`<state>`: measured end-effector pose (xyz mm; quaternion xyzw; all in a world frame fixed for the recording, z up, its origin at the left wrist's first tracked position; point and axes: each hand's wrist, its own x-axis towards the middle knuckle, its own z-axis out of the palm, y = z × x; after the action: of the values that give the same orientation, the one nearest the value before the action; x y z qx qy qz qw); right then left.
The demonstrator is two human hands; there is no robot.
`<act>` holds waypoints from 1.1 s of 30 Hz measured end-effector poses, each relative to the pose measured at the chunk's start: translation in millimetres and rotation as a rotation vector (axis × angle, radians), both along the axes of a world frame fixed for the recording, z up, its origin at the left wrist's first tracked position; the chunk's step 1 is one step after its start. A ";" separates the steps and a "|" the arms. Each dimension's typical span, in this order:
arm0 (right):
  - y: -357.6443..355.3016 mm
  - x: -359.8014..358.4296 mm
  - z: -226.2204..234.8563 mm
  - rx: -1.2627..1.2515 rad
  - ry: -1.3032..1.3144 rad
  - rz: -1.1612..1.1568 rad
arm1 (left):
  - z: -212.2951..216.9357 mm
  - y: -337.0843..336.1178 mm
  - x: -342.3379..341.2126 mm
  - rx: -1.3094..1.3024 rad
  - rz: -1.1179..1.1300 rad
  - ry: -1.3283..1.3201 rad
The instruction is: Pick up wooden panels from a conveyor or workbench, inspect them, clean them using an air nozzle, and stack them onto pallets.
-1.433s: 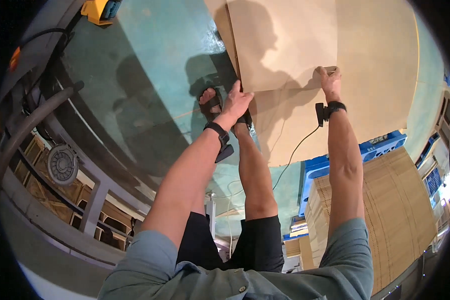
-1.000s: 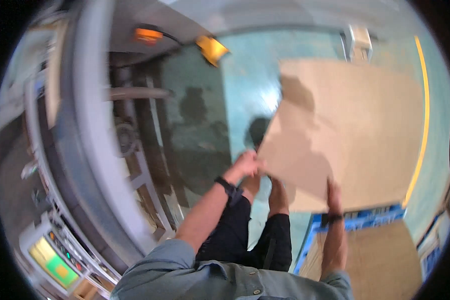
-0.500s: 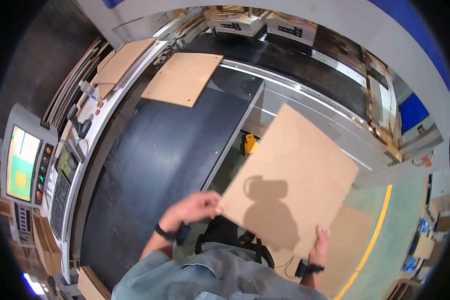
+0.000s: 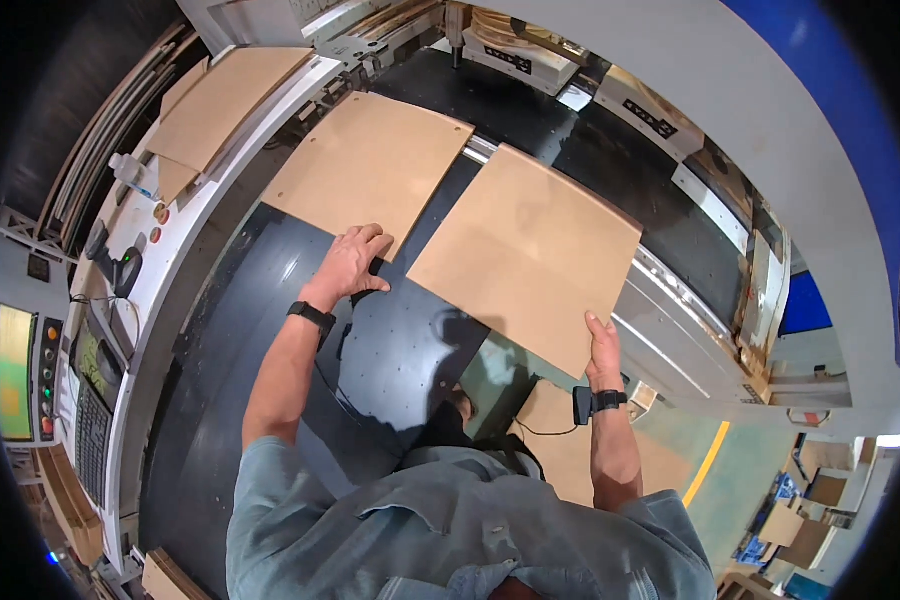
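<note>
My right hand (image 4: 604,354) grips the near right corner of a plain brown board (image 4: 530,245), thumb on its top face. That board is held out flat over the gap between the black bed and the machine's rail. My left hand (image 4: 350,268) is at the near edge of a second brown board (image 4: 375,165), which has small holes at its corners and lies on the black machine bed (image 4: 240,350). The fingertips reach over that edge while the thumb stands apart, so the left hand appears to hold nothing. The two boards lie side by side with a narrow gap.
Along the left runs a white counter (image 4: 160,240) with stacked boards (image 4: 225,105), a scanner (image 4: 120,262), a bottle (image 4: 133,172) and a keyboard (image 4: 92,440). A lit screen (image 4: 8,370) stands beyond. Ahead are the machine's metal rail (image 4: 685,295) and black inner bed.
My left hand has let go of the plain board and moved forward to the drilled one. With my right hand, the plain board has moved forward and left beside it.
</note>
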<state>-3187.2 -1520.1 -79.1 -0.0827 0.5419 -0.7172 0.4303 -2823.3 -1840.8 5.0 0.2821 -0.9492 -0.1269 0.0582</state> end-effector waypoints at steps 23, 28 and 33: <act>-56.9 -14.6 4.3 0.095 -0.082 0.133 | 1.0 -8.6 -16.4 0.067 -0.009 0.117; -57.3 -18.9 0.5 0.095 -0.072 0.158 | 0.8 -8.7 -18.3 0.063 -0.033 0.113; -57.1 -21.9 -5.7 0.091 -0.049 0.193 | -3.9 -10.7 -18.2 0.025 -0.055 0.178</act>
<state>-3209.1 -1577.2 -84.8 -0.0973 0.5526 -0.6489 0.5139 -2841.4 -1851.5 1.1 0.2443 -0.9459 -0.1649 0.1356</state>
